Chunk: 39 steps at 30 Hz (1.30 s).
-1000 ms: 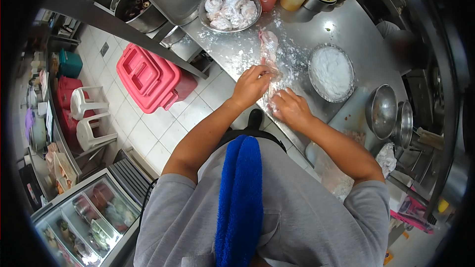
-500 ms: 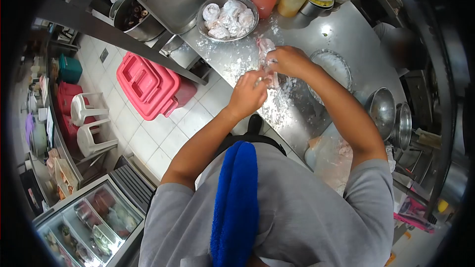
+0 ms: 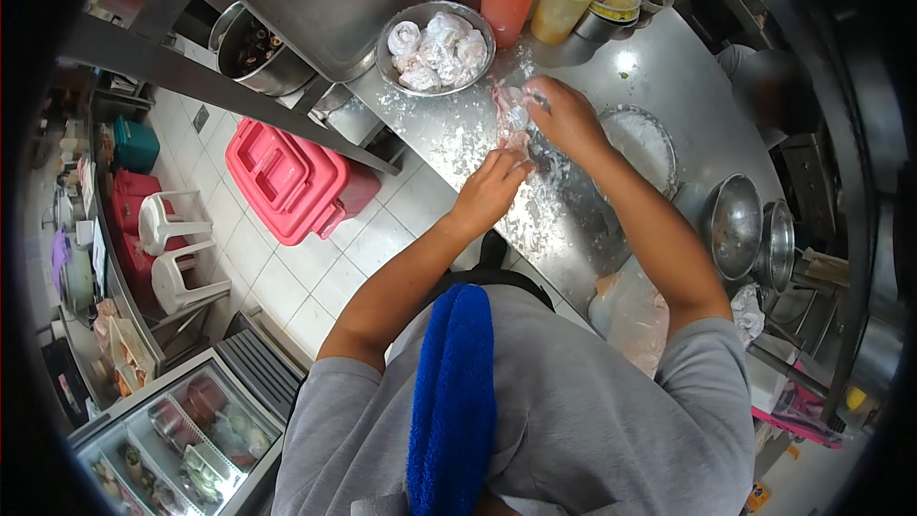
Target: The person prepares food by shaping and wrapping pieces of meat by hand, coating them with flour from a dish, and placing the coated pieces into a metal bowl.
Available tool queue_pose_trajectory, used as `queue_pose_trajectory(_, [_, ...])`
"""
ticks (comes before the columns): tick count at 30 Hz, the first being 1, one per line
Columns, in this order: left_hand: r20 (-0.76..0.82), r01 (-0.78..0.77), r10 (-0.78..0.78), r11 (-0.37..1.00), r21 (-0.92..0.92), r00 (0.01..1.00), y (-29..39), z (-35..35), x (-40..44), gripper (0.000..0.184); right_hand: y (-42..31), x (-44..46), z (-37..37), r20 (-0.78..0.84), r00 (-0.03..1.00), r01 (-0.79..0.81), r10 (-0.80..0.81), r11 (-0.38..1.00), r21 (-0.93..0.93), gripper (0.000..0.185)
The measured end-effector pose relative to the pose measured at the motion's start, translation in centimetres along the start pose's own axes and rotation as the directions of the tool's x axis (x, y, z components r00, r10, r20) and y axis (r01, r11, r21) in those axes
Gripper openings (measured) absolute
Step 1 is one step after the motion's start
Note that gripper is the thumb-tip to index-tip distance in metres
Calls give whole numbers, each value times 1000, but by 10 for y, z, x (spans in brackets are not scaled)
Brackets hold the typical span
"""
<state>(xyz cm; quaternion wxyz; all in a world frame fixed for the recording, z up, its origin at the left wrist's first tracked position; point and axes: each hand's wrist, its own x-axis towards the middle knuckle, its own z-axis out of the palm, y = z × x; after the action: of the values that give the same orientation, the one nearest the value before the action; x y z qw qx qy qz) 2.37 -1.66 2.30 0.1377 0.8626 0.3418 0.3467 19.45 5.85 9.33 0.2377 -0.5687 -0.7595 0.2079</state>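
A strip of pale pink raw meat [image 3: 510, 122], dusted with white flour, is stretched out at the steel table's near left edge. My left hand [image 3: 491, 188] is closed on its lower end. Against its upper right side, my right hand [image 3: 567, 121] has curled fingers pinching the meat; the fingertips are partly hidden. Loose flour [image 3: 544, 205] is scattered over the tabletop around both hands. Just beyond them stands a metal bowl [image 3: 384, 67] of floured, rolled meat pieces [image 3: 441, 46]. A round pan of flour [image 3: 642, 141] lies to the right, partly behind my right forearm.
Sauce bottles [image 3: 564, 5] and a large metal tray [image 3: 330, 0] stand at the back. Metal bowls [image 3: 735, 226] are at the right edge, near a plastic bag [image 3: 635, 311]. A red lidded bin [image 3: 296, 182] sits on the floor at left. Another person [image 3: 778, 91] is at far right.
My left hand has drawn down slightly toward me and my right hand has shifted up and right, so more of the meat shows between them. The view has tilted slightly.
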Motion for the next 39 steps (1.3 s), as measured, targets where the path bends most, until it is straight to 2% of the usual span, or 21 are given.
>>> queue_pose_trajectory(1, [-9,-12,12,1000,5,1000,-1,0,0,33,-5,-12,-4,-36,999,43,-38,989,143,24])
queue_pose_trajectory(5, [6,34,-34,999,-39,999,1,-4,0,33,-24,-76,-7,61,997,36,-47,984,175,33])
queue_pose_trajectory(7, [-14,61,-63,994,-87,998,3,-6,0,35,-21,-100,4,107,989,103,-100,994,-24,43])
queue_pose_trajectory(8, [-12,57,-58,995,-87,998,3,-6,0,35,-18,-104,11,102,990,101,-98,995,-23,43])
queue_pose_trajectory(10, [29,142,-139,978,-155,990,4,-8,-3,36,-15,-111,21,68,986,158,-149,977,-142,47])
queue_pose_trajectory(17, [84,225,-211,946,-234,974,13,-20,-11,37,-13,-124,41,-20,972,230,-233,968,-102,43])
queue_pose_trajectory(23, [258,373,-299,871,-319,919,14,-27,-24,32,-17,-135,45,-29,966,248,-257,951,-183,45])
queue_pose_trajectory(25, [101,262,-243,868,-421,965,14,-25,-27,30,-17,-136,48,-42,971,228,-237,961,-154,45])
queue_pose_trajectory(27, [95,256,-238,879,-401,967,12,-24,-29,30,-14,-135,50,-54,974,210,-218,970,-125,46])
queue_pose_trajectory(29, [87,251,-235,890,-380,968,13,-30,-27,31,-12,-132,48,-16,990,139,-139,990,-13,45])
queue_pose_trajectory(31, [36,202,-199,969,-140,979,16,-39,-27,34,-14,-126,43,3,995,101,-101,993,58,43])
queue_pose_trajectory(32, [38,201,-198,969,-141,979,15,-44,-26,34,-15,-123,40,23,998,60,-63,990,128,41])
queue_pose_trajectory(33, [44,144,-140,986,-86,989,13,-48,-26,36,-13,-119,40,22,998,58,-61,990,128,41])
queue_pose_trajectory(35, [52,84,-83,996,-32,995,11,-49,-26,37,-11,-110,37,104,995,-23,-6,960,279,38])
queue_pose_trajectory(36, [85,10,-11,1000,9,996,9,-48,-25,40,-11,-107,34,104,995,-22,-8,960,279,38])
queue_pose_trajectory(37, [120,-64,58,997,48,991,6,-46,-25,42,-15,-102,27,217,971,-165,105,946,280,37])
queue_pose_trajectory(38, [120,-64,58,997,49,991,1,-43,-25,42,-17,-97,23,327,921,-304,212,916,263,36])
queue_pose_trajectory(39, [131,-93,84,993,66,988,-4,-38,-24,44,-15,-94,23,326,921,-304,212,916,263,36])
